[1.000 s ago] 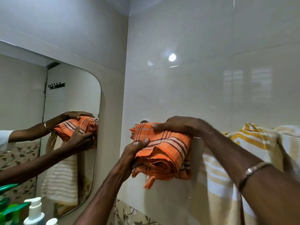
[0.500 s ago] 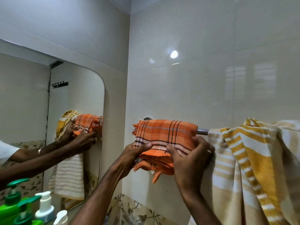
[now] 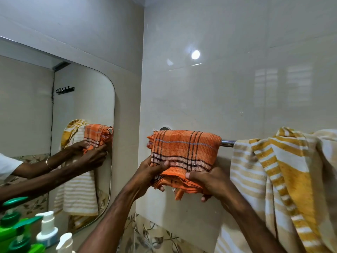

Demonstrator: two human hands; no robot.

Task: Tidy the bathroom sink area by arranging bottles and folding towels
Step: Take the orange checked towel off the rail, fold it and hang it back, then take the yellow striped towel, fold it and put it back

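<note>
Left hand (image 3: 151, 172) and right hand (image 3: 209, 181) both grip the lower edge of the folded orange plaid towel (image 3: 184, 150) draped over the chrome towel rail (image 3: 227, 143).

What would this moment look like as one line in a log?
orange towel draped over rail | left hand grips hem | right hand grips hem | striped towel alongside

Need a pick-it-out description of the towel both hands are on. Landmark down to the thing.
Find the chrome towel rail on the tiled wall right of the mirror. At the rail's left end, near the wall corner, hangs the orange towel, folded small, with the left hand and right hand gripping its lower edge. Its neighbour, the yellow towel, is striped yellow and white and hangs long; this one is orange plaid with dark lines.
</note>
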